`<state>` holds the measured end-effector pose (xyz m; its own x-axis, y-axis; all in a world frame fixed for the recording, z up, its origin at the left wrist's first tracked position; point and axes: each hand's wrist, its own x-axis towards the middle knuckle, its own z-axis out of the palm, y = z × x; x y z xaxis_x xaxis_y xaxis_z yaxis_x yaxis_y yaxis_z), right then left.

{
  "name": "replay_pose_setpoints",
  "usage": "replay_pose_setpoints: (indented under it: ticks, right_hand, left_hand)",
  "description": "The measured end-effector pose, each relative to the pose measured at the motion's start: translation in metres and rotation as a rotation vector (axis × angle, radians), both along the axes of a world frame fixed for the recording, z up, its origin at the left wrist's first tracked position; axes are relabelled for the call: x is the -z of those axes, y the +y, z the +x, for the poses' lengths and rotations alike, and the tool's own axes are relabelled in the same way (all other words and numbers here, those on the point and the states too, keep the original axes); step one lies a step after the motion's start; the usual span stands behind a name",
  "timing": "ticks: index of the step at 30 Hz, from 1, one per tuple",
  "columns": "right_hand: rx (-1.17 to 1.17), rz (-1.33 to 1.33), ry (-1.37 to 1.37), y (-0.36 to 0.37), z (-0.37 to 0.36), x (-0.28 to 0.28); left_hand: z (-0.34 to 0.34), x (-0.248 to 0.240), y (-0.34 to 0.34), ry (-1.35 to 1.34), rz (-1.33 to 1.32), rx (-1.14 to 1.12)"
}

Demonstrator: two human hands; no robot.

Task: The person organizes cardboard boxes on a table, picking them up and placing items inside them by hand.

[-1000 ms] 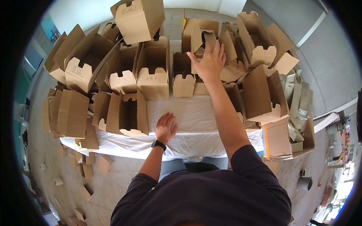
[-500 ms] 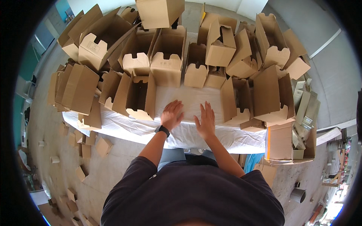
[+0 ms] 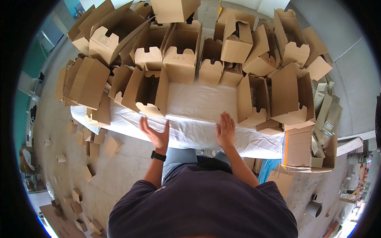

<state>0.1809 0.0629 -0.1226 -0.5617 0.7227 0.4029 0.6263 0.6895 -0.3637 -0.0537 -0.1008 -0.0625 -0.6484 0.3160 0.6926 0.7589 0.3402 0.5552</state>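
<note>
My left hand (image 3: 156, 134), with a dark watch on its wrist, is open and holds nothing, its thumb apart from the fingers. It is just below the front end of an open cardboard box (image 3: 151, 109); whether it touches the box I cannot tell. My right hand (image 3: 226, 130) is open too, fingers stretched out over the front edge of the white cloth (image 3: 200, 104) that covers the table. Right of that hand stands another open cardboard box (image 3: 253, 116) with a notched flap.
Several open cardboard boxes (image 3: 181, 63) crowd the back of the table, with more (image 3: 90, 83) at the left. A large carton (image 3: 303, 146) with narrow cardboard pieces stands at the right end. Small boxes (image 3: 113, 146) lie scattered on the concrete floor at the left.
My left hand has moved left and nearer to me, from the cloth to the front of the box. My right hand has shifted slightly right and nearer. The view has tilted a little.
</note>
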Motion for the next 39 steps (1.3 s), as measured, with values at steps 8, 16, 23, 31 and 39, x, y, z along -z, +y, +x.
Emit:
replay_pose_setpoints:
  ticks: [8, 16, 23, 31, 39]
  right_hand:
    - [-0.031, 0.048, 0.026, 0.003, -0.001, 0.000]
    - [-0.040, 0.030, 0.052, 0.002, 0.001, -0.003]
    - [-0.025, 0.026, 0.036, 0.001, 0.002, 0.000]
    - [-0.056, -0.021, 0.093, 0.003, 0.003, -0.007]
    - [-0.061, -0.566, 0.691, -0.022, 0.029, -0.069]
  left_hand:
    - [-0.037, -0.012, 0.035, -0.193, 0.110, 0.017]
    - [-0.049, -0.014, 0.039, -0.257, 0.114, -0.044]
    - [-0.055, -0.020, -0.002, -0.314, 0.221, 0.138]
    - [-0.008, -0.018, 0.013, -0.426, 0.076, 0.649]
    - [-0.019, -0.041, 0.062, -0.657, -0.050, 1.110]
